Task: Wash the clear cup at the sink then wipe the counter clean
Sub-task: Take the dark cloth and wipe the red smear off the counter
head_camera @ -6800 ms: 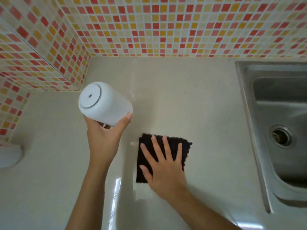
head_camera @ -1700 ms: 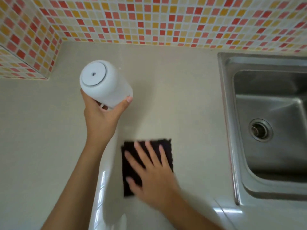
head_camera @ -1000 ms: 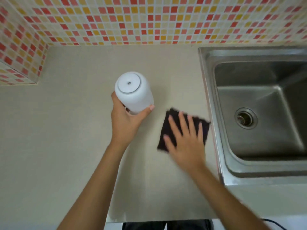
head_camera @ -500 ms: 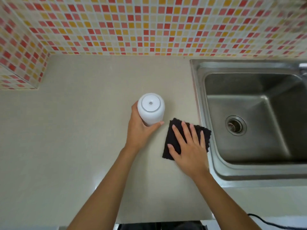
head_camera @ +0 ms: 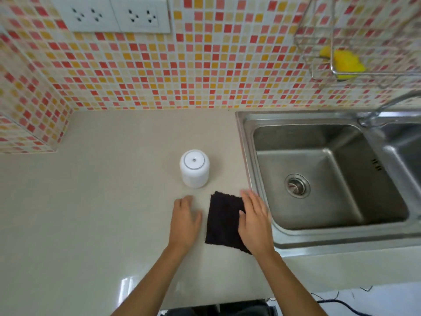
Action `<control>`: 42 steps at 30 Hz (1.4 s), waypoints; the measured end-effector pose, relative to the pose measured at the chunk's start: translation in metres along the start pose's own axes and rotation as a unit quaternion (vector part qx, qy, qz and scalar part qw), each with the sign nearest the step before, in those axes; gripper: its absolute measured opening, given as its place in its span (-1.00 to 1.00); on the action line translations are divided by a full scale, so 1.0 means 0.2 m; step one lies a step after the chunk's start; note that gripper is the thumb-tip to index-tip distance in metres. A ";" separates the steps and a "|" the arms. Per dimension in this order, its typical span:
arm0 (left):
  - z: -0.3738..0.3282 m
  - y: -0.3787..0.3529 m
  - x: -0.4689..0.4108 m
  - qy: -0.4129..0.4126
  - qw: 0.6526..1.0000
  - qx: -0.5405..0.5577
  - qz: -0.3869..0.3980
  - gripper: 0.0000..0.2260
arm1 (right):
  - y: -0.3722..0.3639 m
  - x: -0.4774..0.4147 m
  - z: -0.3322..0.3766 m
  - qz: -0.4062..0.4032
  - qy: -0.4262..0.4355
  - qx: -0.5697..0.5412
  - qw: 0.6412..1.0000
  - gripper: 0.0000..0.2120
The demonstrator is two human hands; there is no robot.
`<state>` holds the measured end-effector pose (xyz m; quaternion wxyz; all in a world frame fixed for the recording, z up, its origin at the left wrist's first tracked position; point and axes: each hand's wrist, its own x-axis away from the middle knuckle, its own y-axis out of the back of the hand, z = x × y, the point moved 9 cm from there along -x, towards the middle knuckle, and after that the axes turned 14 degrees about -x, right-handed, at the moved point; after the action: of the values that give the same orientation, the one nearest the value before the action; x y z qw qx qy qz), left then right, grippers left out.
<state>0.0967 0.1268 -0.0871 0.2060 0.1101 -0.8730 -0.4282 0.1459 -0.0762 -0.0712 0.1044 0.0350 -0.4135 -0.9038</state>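
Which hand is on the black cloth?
The right hand: it lies over the right side of the black cloth. The left hand is beside it, not touching.

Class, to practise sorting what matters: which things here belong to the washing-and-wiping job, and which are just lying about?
Job: cup, black cloth, sink, counter.
Lying about: wall sockets, wire rack, yellow sponge, tap.

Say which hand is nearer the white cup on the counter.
Left. The left hand lies just short of the cup, apart from it; the right hand rests on the black cloth, off toward the sink.
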 end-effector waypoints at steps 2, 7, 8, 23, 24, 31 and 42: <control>-0.11 -0.06 0.03 -0.041 0.998 -0.036 0.017 -0.49 | 0.04 -0.01 -0.09 0.004 -0.058 0.028 0.998 -0.47; -0.30 -0.16 -0.04 -0.029 0.998 -0.044 0.035 -0.56 | 0.10 -0.02 -0.08 0.021 -0.050 0.062 0.997 -0.55; -0.29 -0.16 -0.06 -0.006 0.998 -0.041 0.041 -0.60 | 0.11 -0.02 -0.08 0.018 -0.053 0.054 0.997 -0.57; -1.00 -0.12 -0.07 -0.100 0.993 0.004 0.058 -0.78 | 0.79 -0.24 -0.44 0.053 -0.087 -0.155 0.983 -0.76; -1.11 -0.14 -0.06 -0.109 0.993 0.001 0.045 -0.78 | 0.90 -0.27 -0.48 0.044 -0.088 -0.160 0.982 -0.77; -2.00 -0.06 -0.03 -0.185 0.978 0.065 -0.072 -0.89 | 1.83 -0.56 -0.59 -0.065 0.003 -0.211 0.975 -0.76; -2.89 0.38 -0.34 -0.239 0.952 0.087 -0.169 -0.76 | 2.59 -1.19 -0.37 -0.134 0.097 -0.266 0.950 -0.71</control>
<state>0.4174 -0.2067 0.2725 -0.0941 0.1677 -0.8992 -0.3931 0.4725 -0.4088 0.2645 0.0274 0.1491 -0.1376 -0.9788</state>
